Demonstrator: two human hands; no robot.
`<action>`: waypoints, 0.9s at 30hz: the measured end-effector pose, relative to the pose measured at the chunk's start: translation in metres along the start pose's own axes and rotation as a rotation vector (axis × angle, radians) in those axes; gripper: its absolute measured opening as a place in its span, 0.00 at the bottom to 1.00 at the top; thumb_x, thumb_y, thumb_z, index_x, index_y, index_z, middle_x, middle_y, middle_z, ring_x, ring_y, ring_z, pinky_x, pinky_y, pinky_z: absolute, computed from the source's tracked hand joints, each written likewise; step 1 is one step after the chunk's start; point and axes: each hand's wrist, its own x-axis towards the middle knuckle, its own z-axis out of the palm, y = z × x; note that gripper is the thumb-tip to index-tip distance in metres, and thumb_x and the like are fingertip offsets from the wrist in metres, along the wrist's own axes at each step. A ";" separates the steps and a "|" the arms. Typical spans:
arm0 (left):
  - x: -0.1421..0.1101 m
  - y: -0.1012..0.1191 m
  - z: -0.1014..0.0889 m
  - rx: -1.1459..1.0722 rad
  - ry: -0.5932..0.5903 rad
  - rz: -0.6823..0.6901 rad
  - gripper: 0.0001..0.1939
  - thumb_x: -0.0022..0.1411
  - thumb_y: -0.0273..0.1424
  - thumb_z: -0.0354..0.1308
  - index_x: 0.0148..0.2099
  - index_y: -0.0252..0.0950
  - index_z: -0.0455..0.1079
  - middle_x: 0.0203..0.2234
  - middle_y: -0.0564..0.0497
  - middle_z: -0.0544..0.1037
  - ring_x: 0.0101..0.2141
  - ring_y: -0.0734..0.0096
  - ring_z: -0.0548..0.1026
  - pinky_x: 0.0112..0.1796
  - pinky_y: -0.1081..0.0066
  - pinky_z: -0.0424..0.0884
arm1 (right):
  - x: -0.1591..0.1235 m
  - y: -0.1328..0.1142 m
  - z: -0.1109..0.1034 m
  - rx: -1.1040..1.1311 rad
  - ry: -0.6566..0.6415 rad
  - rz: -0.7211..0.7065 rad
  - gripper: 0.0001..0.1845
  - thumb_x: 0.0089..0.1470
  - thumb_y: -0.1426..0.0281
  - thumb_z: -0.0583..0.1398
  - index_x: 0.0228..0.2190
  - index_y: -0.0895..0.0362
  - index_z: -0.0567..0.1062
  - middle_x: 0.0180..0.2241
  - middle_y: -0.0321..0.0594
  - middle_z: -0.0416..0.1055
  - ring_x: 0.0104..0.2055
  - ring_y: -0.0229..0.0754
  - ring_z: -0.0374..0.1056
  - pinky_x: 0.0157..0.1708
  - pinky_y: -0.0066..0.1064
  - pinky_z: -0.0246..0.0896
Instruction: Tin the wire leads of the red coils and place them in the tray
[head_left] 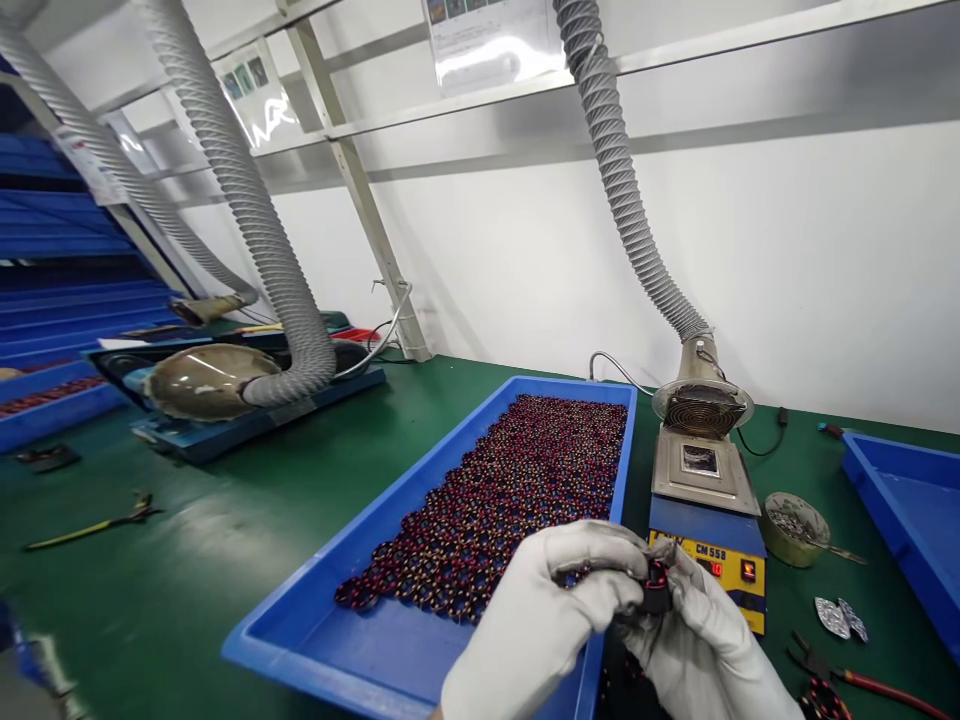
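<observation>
Both my hands wear white gloves and meet low in the head view, over the right rim of a blue tray (420,480). My left hand (540,610) and my right hand (701,640) are closed together on one small dark coil with red wire (657,588), pinched between their fingertips. The tray holds several rows of the same dark red and copper wound coils (517,490), packed toward its far end. Its near end is bare blue plastic.
A solder pot (705,500) with a yellow front panel stands right of the tray, under a grey extraction hose (622,190). A small metal dish (795,528), red-handled cutters (862,680) and another blue tray (911,520) lie at right. A second hose with hood (217,380) and tweezers (97,522) lie left.
</observation>
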 end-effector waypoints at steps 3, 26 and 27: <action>-0.003 -0.004 0.001 -0.035 0.078 0.173 0.11 0.47 0.20 0.55 0.24 0.40 0.74 0.26 0.53 0.76 0.33 0.71 0.73 0.35 0.78 0.68 | 0.002 0.000 0.003 -0.109 0.073 -0.121 0.12 0.36 0.66 0.68 0.24 0.54 0.72 0.22 0.34 0.72 0.24 0.40 0.70 0.24 0.30 0.66; 0.012 -0.005 0.010 -0.237 0.157 -0.129 0.16 0.39 0.24 0.62 0.35 0.38 0.76 0.29 0.51 0.79 0.33 0.67 0.75 0.32 0.78 0.70 | -0.017 0.003 0.028 -1.116 0.473 -1.180 0.11 0.47 0.76 0.61 0.20 0.55 0.65 0.37 0.38 0.69 0.36 0.39 0.68 0.36 0.31 0.64; 0.012 -0.004 0.012 -0.193 0.141 -0.172 0.14 0.38 0.23 0.61 0.32 0.36 0.76 0.26 0.50 0.78 0.30 0.68 0.74 0.30 0.78 0.70 | -0.017 0.004 0.027 -1.114 0.455 -1.184 0.10 0.47 0.75 0.61 0.20 0.55 0.65 0.37 0.38 0.69 0.37 0.40 0.68 0.37 0.32 0.64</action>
